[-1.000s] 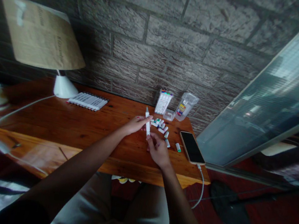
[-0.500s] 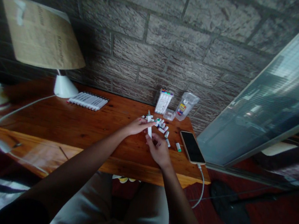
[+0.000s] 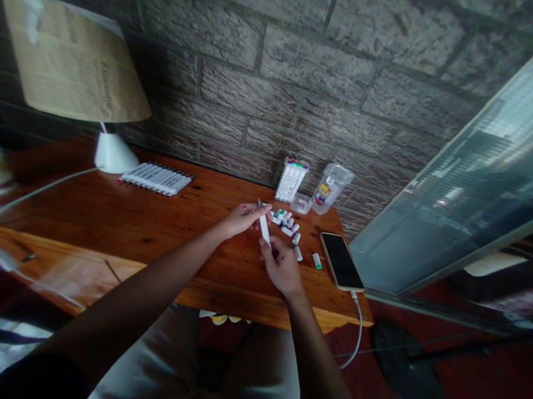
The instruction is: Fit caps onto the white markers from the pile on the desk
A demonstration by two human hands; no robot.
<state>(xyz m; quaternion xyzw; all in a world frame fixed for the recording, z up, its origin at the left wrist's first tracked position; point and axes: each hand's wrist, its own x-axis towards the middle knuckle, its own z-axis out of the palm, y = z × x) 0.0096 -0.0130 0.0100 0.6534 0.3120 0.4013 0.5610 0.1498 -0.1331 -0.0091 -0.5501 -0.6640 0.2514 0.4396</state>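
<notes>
The wooden table (image 3: pixel 166 224) carries everything, the lamp (image 3: pixel 115 152) off to the left, perhaps to leave elbow room. The row of pens (image 3: pixel 157 179) lies flat, probably so none rolls. Above the wood, the left hand (image 3: pixel 243 218) and right hand (image 3: pixel 281 266) have their fingers clamped on one slanting white marker (image 3: pixel 264 229), near either end, likely for steadiness. The small caps (image 3: pixel 296 238) sit just beside, seemingly within reach.

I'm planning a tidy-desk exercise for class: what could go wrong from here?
The right hand, on the white marker, might brush the loose caps beside it and scatter them.
The cable plugged into the phone hangs past the edge of the table, so a snag could drag the phone off.
</notes>
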